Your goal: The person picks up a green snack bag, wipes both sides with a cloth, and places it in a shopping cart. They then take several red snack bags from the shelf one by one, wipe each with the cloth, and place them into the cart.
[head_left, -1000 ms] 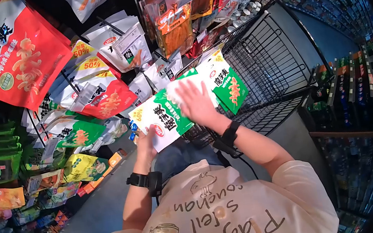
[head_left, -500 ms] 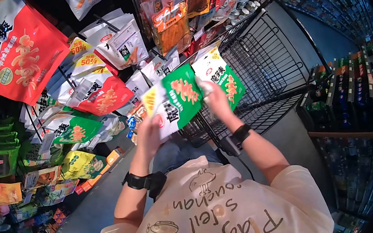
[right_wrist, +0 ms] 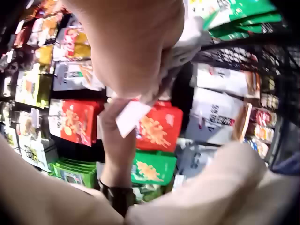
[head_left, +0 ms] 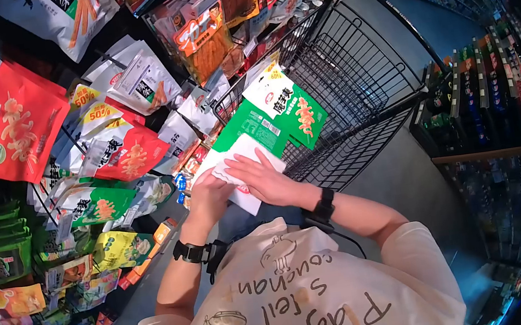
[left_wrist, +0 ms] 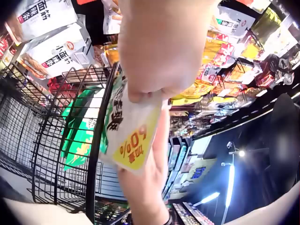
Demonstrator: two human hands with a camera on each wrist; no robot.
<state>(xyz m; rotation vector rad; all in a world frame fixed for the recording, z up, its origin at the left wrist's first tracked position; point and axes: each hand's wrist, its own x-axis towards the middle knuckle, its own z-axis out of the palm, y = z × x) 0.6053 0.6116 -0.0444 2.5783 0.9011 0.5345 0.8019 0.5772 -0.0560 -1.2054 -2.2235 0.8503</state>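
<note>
A green-and-white snack bag [head_left: 240, 129] lies with its printed back and barcode facing up, its white end toward the person. At that end my left hand [head_left: 207, 199] pinches the bag's edge. My right hand [head_left: 264, 180] lies over the white end with straight fingers, pressing a crumpled white tissue [head_left: 228, 174] against it. The tissue [right_wrist: 191, 41] also bunches beneath this hand in the right wrist view. From the left wrist, the bag's front [left_wrist: 133, 140] with its yellow 60% corner shows. A similar green snack bag [head_left: 306, 116] sits just beyond, in the shopping cart [head_left: 352, 58].
Hooks on the left carry red snack bags [head_left: 16, 132], more green ones [head_left: 105, 204] and white pouches [head_left: 141, 83]. Orange packets [head_left: 198, 36] hang behind the cart. A shelf of packaged goods [head_left: 481, 87] stands on the right.
The held bag has turned over from front to back and come closer to the body. My right hand has moved from its far end to its near end, beside my left hand.
</note>
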